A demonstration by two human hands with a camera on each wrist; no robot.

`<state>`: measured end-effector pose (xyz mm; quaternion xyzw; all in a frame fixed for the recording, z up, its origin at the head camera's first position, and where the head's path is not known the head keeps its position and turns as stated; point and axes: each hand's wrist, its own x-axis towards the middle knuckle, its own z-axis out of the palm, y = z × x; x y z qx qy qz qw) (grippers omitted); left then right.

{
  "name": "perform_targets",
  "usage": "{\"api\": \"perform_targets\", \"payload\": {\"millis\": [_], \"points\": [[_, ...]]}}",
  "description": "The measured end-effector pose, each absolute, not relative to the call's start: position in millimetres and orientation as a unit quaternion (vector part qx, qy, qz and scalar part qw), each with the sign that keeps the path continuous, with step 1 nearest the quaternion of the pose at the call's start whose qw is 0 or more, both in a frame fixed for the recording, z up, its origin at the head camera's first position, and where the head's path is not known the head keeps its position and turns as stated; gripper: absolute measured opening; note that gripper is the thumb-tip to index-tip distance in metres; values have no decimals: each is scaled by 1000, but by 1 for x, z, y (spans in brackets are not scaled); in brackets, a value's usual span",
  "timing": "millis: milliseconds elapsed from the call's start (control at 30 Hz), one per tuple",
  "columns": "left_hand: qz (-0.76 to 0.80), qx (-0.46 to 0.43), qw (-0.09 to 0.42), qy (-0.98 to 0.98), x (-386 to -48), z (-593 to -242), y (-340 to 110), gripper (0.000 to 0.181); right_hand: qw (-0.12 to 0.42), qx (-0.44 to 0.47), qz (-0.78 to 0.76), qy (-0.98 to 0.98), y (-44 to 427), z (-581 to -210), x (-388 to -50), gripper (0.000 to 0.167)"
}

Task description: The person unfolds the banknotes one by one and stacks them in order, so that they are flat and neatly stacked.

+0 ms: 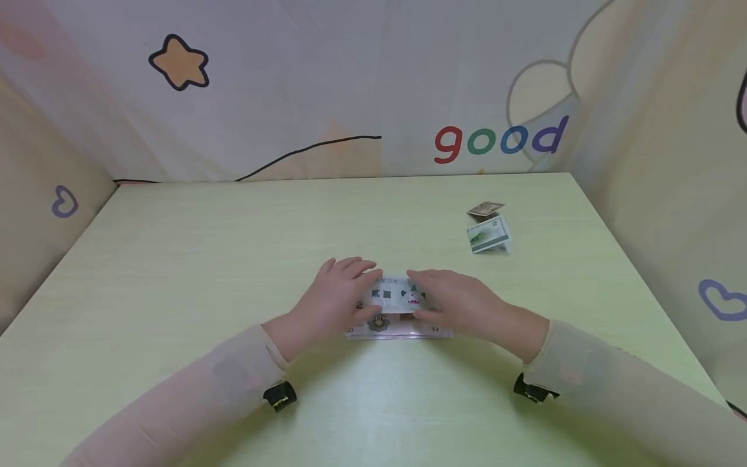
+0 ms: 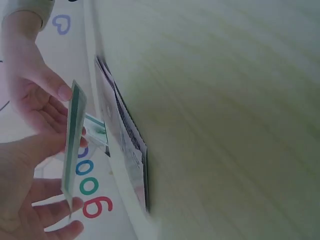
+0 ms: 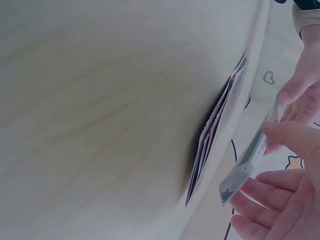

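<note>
A pale green play banknote [image 1: 397,296] is held by its two ends above the table. My left hand [image 1: 332,300] pinches its left end between thumb and fingers, and my right hand [image 1: 467,305] does the same at the right end. Beneath it lies a pinkish stack of banknotes [image 1: 399,327], partly covered in the head view. From the side, the held note [image 2: 75,132] is apart from the stack [image 2: 122,135], whose layered edges show. In the right wrist view the stack [image 3: 217,130] is likewise below the note [image 3: 247,162].
At the back right of the table [image 1: 233,246] stand a folded green banknote [image 1: 489,233] and, behind it, a folded brown banknote [image 1: 486,209]. Printed cloth walls [image 1: 292,84] enclose the table at the back and both sides.
</note>
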<state>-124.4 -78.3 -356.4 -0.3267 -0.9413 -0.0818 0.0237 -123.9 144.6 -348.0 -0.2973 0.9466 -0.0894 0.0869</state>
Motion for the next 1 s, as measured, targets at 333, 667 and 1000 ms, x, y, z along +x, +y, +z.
{"api": "perform_targets", "payload": {"millis": [333,667,1000], "points": [[-54,-354,19,-933,-122,-353,-75,67,89,-312,-97,941,144,-339,-121,63],[-99,-360,0,-928,-130,-355,-73,45,104,-315,-94,939,143,-337,-123,57],[-72,-353,-52,-931,-134,-359,-73,66,142,-302,-70,940,139,-345,-128,61]]}}
